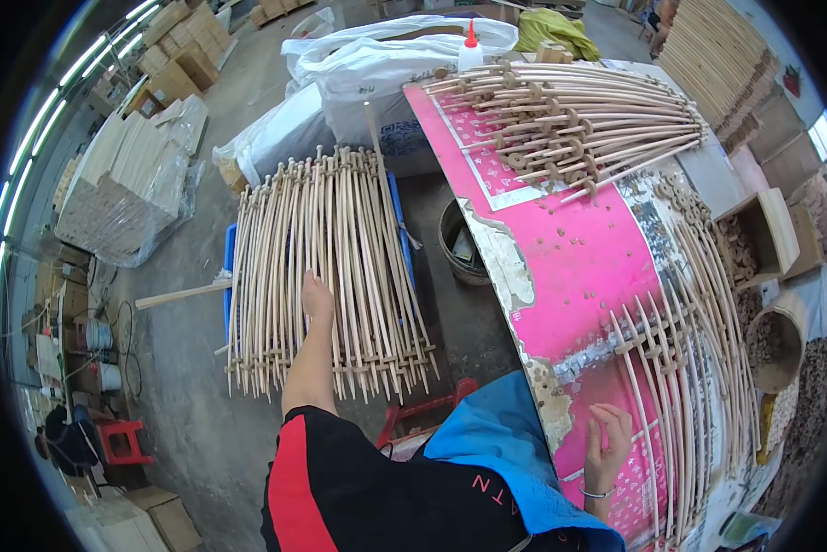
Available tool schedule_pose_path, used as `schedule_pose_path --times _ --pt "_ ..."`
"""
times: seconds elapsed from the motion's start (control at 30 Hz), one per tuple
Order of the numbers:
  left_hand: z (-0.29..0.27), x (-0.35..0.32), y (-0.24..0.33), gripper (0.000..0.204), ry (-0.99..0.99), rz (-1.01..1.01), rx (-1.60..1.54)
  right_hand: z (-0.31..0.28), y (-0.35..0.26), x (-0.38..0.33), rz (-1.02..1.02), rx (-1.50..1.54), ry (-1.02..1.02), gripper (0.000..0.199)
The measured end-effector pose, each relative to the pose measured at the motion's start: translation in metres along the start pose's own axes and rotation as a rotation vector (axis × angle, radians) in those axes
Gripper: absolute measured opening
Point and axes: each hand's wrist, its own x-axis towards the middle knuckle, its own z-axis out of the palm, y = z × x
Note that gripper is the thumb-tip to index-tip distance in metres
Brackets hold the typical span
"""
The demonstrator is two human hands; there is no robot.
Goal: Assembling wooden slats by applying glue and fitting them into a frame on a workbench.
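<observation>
My left arm reaches out over a broad stack of pale wooden rods (275,267) with small cross pieces near their ends. My left hand (317,299) is at the middle of that stack, its fingers closed around a rod; the fingertips are partly hidden. On the right, my right hand (608,446) is above the pink-covered table (570,267) near its edge, fingers loosely bent and apart, holding nothing. Beside it lies a row of wooden rods (657,368) with small wooden pieces fitted across them.
A blue crate (228,276) supports the stack. Further rods with round wooden discs (570,147) lie at the table's far end, near a red-tipped glue bottle (470,55). A bucket (464,244) stands between crate and table. Boxes of small wooden parts (763,239) line the right side.
</observation>
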Motion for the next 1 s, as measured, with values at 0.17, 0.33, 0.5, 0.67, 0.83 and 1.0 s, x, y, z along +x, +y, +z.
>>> schedule_pose_path --times 0.17,0.33,0.5,0.67,0.83,1.0 --pt "0.062 0.005 0.011 0.042 -0.140 -0.046 -0.012 -0.006 0.003 -0.021 0.128 -0.055 0.120 0.017" --pt "0.016 0.154 -0.114 0.065 -0.012 0.351 0.312 -0.004 0.005 -0.028 0.150 0.089 0.146 0.017" --pt "0.046 0.082 -0.044 0.050 -0.284 0.211 0.004 -0.014 0.001 -0.043 0.273 -0.056 0.236 0.018" --pt "0.023 0.050 0.034 0.046 0.106 0.680 0.433 -0.028 0.018 -0.119 0.443 -0.130 0.451 0.017" --pt "-0.037 -0.202 0.276 0.028 -0.379 1.097 -0.761 -0.040 0.043 -0.200 0.710 -0.151 0.879 0.014" --pt "-0.076 -0.443 0.373 0.034 -1.009 1.892 -0.691 -0.034 0.067 -0.234 0.824 -0.254 1.034 0.013"
